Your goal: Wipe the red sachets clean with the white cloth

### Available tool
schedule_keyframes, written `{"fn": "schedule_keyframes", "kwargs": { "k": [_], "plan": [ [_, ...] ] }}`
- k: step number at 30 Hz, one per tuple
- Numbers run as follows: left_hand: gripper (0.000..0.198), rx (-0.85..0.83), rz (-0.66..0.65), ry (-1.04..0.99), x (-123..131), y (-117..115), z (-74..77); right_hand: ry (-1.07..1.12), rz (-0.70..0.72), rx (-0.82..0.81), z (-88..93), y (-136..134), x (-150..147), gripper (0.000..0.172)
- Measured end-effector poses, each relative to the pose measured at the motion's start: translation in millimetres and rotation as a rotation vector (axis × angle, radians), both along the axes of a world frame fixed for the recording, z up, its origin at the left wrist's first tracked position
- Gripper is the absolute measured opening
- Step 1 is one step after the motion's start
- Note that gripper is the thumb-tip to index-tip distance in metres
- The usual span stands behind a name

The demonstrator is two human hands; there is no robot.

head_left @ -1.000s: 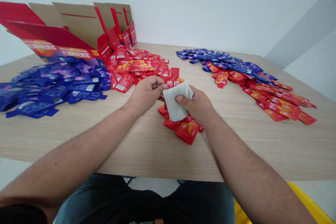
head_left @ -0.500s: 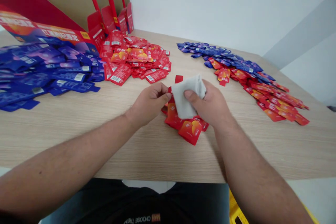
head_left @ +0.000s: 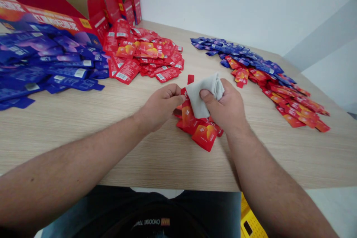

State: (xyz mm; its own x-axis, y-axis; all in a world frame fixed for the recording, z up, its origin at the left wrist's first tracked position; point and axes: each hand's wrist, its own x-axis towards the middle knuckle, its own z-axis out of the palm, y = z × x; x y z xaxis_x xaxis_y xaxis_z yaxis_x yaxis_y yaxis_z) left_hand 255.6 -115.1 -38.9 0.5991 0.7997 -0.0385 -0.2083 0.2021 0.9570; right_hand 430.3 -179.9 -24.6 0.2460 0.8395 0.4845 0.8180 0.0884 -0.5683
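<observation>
My left hand (head_left: 164, 106) pinches the edge of a red sachet (head_left: 187, 109) printed with orange and white characters. A folded pale grey cloth (head_left: 198, 98) is gripped in my right hand (head_left: 227, 108), thumb on top, and it lies against that sachet, covering part of it. Just below the hands, several red sachets (head_left: 205, 136) with orange fruit prints lie in a small loose heap on the wooden table (head_left: 156, 160). The fingers of my right hand are mostly hidden behind the cloth.
At the left lies a big pile of blue sachets (head_left: 55, 65), beside a pile of red sachets (head_left: 147, 54). Red printed cardboard boxes (head_left: 58, 22) stand behind them. A long row of blue sachets (head_left: 237, 54) and red sachets (head_left: 295, 104) runs along the right. A yellow crate (head_left: 249, 219) is below the table's edge.
The view has tipped slightly down. Both hands keep their hold on the sachet and the cloth, with only a small shift of the cloth over the sachet.
</observation>
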Motion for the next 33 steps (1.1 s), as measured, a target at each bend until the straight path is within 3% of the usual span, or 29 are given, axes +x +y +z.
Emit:
{"fn": "schedule_keyframes", "kwargs": {
  "k": [2,6,10,14,18,23,27,30,33],
  "plan": [
    [0.017,-0.085,-0.025,-0.032,1,-3,1.3,0.039,0.042,-0.052,0.1,-1,-1,0.033],
    [0.019,-0.148,0.061,-0.066,3,0,0.3,-0.058,0.315,-0.245,2.0,-3,-4,0.03],
    [0.02,-0.136,0.1,-0.078,4,4,-1.8,-0.151,0.227,-0.143,2.3,-3,-8,0.027],
    [0.02,-0.123,0.099,0.016,4,2,-2.9,-0.236,0.415,-0.251,1.0,-4,-11,0.021],
    [0.018,-0.118,0.109,0.015,4,2,-2.7,-0.225,0.269,-0.134,0.8,-5,-12,0.021],
    [0.018,-0.09,0.156,0.07,4,3,-3.2,-0.285,0.47,-0.237,-1.4,-5,-14,0.02],
    [0.019,-0.112,0.146,0.025,4,0,-0.6,-0.254,0.31,-0.134,-1.7,-5,-15,0.02],
    [0.019,-0.108,0.154,0.046,4,-1,1.5,-0.268,0.414,-0.152,-2.1,-5,-17,0.019],
    [0.019,-0.093,0.159,0.019,3,0,1.7,-0.245,0.369,-0.132,-1.5,-6,-17,0.021]
  ]
}}
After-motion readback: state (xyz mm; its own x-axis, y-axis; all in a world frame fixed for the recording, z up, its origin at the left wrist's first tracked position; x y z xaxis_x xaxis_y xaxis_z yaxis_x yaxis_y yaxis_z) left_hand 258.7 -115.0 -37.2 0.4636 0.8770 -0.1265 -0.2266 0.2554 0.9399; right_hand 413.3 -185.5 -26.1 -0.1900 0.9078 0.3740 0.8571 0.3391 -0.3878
